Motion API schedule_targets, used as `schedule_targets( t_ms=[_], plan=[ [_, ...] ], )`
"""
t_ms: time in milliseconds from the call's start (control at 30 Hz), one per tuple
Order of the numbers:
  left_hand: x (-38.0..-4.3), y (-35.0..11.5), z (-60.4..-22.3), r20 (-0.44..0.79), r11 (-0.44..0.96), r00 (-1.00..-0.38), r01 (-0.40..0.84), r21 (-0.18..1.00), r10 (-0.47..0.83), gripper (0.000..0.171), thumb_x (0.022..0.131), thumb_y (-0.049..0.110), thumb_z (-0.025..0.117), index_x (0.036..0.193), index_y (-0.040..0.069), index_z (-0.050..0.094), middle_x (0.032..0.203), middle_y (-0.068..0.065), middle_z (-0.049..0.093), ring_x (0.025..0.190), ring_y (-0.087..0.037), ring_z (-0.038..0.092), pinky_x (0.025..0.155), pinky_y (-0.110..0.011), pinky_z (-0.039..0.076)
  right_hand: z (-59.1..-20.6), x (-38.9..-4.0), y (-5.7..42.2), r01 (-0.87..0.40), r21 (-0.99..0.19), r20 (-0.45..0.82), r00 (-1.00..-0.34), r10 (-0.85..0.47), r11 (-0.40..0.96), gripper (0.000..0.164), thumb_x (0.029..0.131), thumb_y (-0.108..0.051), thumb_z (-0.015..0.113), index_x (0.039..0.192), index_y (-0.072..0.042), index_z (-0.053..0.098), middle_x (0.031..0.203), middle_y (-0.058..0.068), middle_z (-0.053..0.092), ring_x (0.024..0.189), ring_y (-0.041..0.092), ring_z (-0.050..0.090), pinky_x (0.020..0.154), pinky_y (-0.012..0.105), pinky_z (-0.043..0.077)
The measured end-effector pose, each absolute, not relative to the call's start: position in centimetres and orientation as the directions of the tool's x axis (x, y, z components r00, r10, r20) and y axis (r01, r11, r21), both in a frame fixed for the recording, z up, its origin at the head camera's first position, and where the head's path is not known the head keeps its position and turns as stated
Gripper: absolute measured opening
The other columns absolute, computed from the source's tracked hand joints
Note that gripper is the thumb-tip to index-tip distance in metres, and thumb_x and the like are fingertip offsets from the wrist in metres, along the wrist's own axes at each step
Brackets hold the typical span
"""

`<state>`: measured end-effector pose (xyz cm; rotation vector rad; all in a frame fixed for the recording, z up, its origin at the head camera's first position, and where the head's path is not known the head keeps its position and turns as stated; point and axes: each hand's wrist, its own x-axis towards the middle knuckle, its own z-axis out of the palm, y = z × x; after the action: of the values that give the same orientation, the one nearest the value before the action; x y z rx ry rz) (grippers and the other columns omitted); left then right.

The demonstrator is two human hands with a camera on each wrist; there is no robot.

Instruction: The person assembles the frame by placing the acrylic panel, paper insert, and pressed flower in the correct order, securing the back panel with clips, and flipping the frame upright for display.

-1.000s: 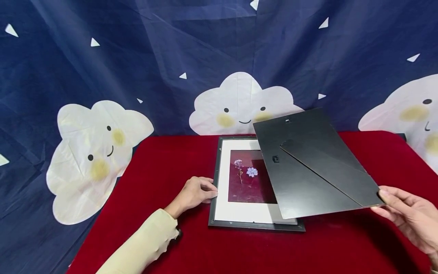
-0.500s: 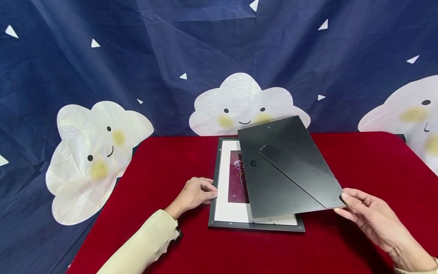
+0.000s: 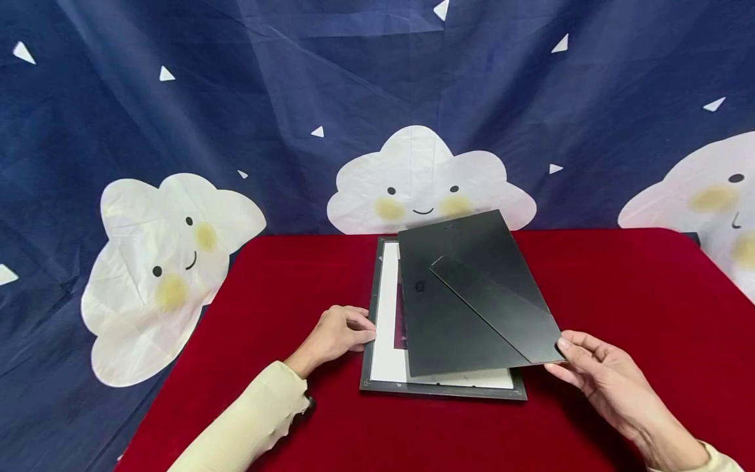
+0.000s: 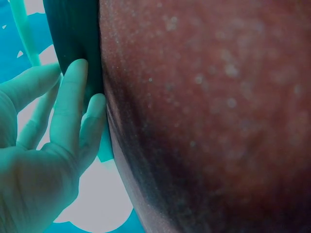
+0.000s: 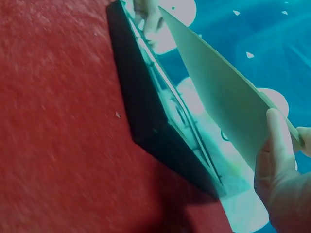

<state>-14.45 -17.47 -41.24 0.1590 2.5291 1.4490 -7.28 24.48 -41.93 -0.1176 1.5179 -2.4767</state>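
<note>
At the lower right of the head view, the right hand (image 3: 601,380) holds the near right corner of a black backing board (image 3: 466,308); its thumb lies on top of the corner and the other fingers sit loosely spread under the edge. The right wrist view shows the same pinch, with the thumb (image 5: 279,141) pressed along the board's (image 5: 218,92) thin edge. The board is tilted, its near right corner raised, and it hangs over most of the picture frame (image 3: 442,388) without lying flat in it. A folded stand (image 3: 492,305) lies flat across the board as a slanted strip.

Left of centre, the left hand (image 3: 336,334), in a cream sleeve (image 3: 248,426), rests on the table with its fingers close together and lightly curled, the fingertips touching the frame's left edge. In the left wrist view, the fingers (image 4: 68,111) lie side by side against the dark frame edge (image 4: 77,39).

The frame lies flat in the middle of the red tablecloth (image 3: 619,288). A strip of its white mount (image 3: 386,314) shows on the left, beside a sliver of the dark red picture.

Behind the table, filling the upper frame, hangs a dark blue curtain (image 3: 295,78) printed with smiling white clouds (image 3: 421,177) and small white triangles.
</note>
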Motion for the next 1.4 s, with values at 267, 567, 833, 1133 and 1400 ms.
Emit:
schedule_targets(
  t_ms=[267, 567, 833, 1133, 1400],
  plan=[
    [-14.4, -17.4, -41.4, -0.134, 0.478, -0.968, -0.016, 0.878, 0.213, 0.009, 0.081, -0.005, 0.079, 0.09, -0.002, 0.078, 0.128, -0.02, 0.061, 0.082, -0.021, 0.071, 0.063, -0.036, 0.063, -42.2, -7.0, 23.1, 0.171, -0.906, -0.086, -0.97, -0.228, -0.387, 0.021, 0.104, 0.003, 0.045, 0.106, -0.008, 0.064, 0.094, 0.0, 0.063, 0.08, 0.015, 0.069, 0.085, 0.036, 0.059],
    [-14.5, -17.5, -41.5, -0.121, 0.473, -0.969, -0.004, 0.881, 0.216, 0.009, 0.081, -0.005, 0.079, 0.09, -0.002, 0.078, 0.128, -0.02, 0.061, 0.081, -0.02, 0.071, 0.062, -0.035, 0.063, -42.6, -6.6, 21.9, 0.206, -0.908, -0.126, -0.965, -0.232, -0.365, 0.017, 0.104, 0.0, 0.048, 0.106, -0.009, 0.063, 0.093, 0.001, 0.063, 0.081, 0.016, 0.069, 0.087, 0.037, 0.058],
    [-14.4, -17.6, -41.5, -0.112, 0.458, -0.968, 0.004, 0.889, 0.226, 0.009, 0.081, -0.006, 0.078, 0.09, -0.003, 0.078, 0.128, -0.022, 0.061, 0.081, -0.02, 0.072, 0.062, -0.035, 0.063, -42.9, -6.8, 20.6, 0.207, -0.903, -0.157, -0.975, -0.158, -0.376, 0.012, 0.102, 0.002, 0.051, 0.107, -0.006, 0.059, 0.093, 0.001, 0.062, 0.084, 0.012, 0.065, 0.084, 0.036, 0.06],
    [-14.4, -17.7, -41.5, -0.121, 0.438, -0.964, -0.005, 0.899, 0.238, 0.015, 0.083, -0.003, 0.078, 0.098, -0.004, 0.077, 0.125, -0.021, 0.061, 0.088, -0.022, 0.07, 0.065, -0.037, 0.063, -42.6, -6.8, 19.3, 0.201, -0.925, -0.158, -0.975, -0.155, -0.323, 0.008, 0.102, 0.0, 0.053, 0.108, -0.005, 0.055, 0.088, 0.0, 0.06, 0.081, 0.009, 0.063, 0.084, 0.034, 0.06],
    [-14.3, -17.9, -41.6, -0.126, 0.398, -0.952, -0.005, 0.917, 0.278, 0.024, 0.082, -0.003, 0.078, 0.105, -0.008, 0.073, 0.126, -0.024, 0.061, 0.091, -0.023, 0.07, 0.069, -0.037, 0.063, -41.7, -7.0, 19.0, 0.176, -0.966, -0.133, -0.966, -0.222, -0.188, 0.03, 0.098, 0.004, 0.058, 0.124, -0.007, 0.048, 0.09, 0.003, 0.064, 0.082, 0.013, 0.065, 0.083, 0.036, 0.06]
  ],
)
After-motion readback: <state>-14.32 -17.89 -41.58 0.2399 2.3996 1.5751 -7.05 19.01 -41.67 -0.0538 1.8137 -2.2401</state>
